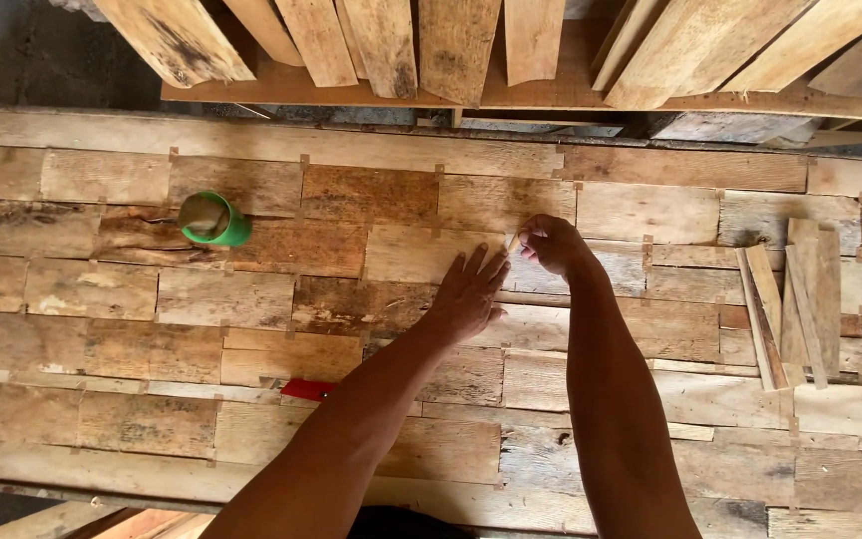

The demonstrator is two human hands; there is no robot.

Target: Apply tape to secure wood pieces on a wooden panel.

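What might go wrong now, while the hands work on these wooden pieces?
The left hand lies flat on rough boards, so a splinter seems possible. The right hand pinches a small pale piece close to the left fingertips; it may slip. The green cup stands near enough to be knocked.

Lighting around my work is even, soft daylight, moderately bright. My left hand point(468, 294) and right hand point(554, 243) cast only faint shadows on the patchwork panel of weathered wooden boards point(371, 250). Focus is sharp; edges bow slightly. No glare.
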